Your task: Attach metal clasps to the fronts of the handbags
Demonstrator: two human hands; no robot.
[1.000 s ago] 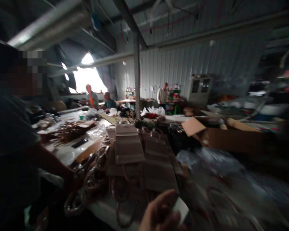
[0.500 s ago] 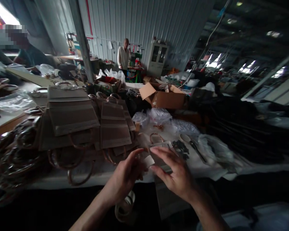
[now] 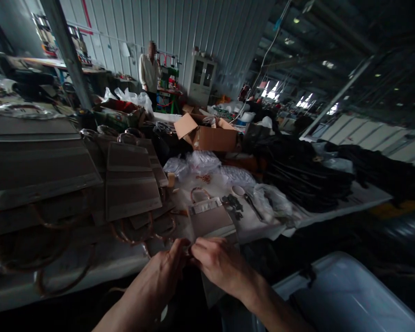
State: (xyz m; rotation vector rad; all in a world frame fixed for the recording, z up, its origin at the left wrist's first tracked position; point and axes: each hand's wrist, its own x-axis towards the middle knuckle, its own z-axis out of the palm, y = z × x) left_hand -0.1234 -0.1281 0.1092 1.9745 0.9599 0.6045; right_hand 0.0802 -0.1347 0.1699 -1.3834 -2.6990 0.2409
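Brown stiff fabric, a small bag (image 3: pixel 211 222) with a pale strip on top and a ring handle (image 3: pixel 199 191), lies flat on the white table (image 3: pixel 100 263) at lower centre, just beyond the hands. Left hand (image 3: pixel 166 273) and right hand (image 3: pixel 217 263) meet fingertip to fingertip at the bag's near edge, fingers curled and pinched closed; whether they nip the bag's edge or some small piece is hidden. Half a second ago the hands were spread a little apart with a white slip between the fingers, short of the bag; now they have closed in and the slip no longer shows, so the handling has moved onto the bag's edge itself. The view has also swung right and down. A grey-blue bin (image 3: pixel 335 295) fills the lower right corner. Right of the bag are small dark parts (image 3: pixel 233 203) and a thin tool (image 3: pixel 251 202), too dim to name. Left of centre sits a stack of bags (image 3: pixel 129 184) of the same kind, a bigger one (image 3: pixel 34 161) at the left edge, and loose ring handles under them. Further back are clear plastic packets (image 3: pixel 200 161), an open cardboard box (image 3: pixel 207 134) and a black fabric pile (image 3: pixel 304 177) on the right. Far at top centre, a person (image 3: pixel 148 69) stands by a pale cabinet (image 3: pixel 201 76) against the corrugated wall (image 3: pixel 193 32).
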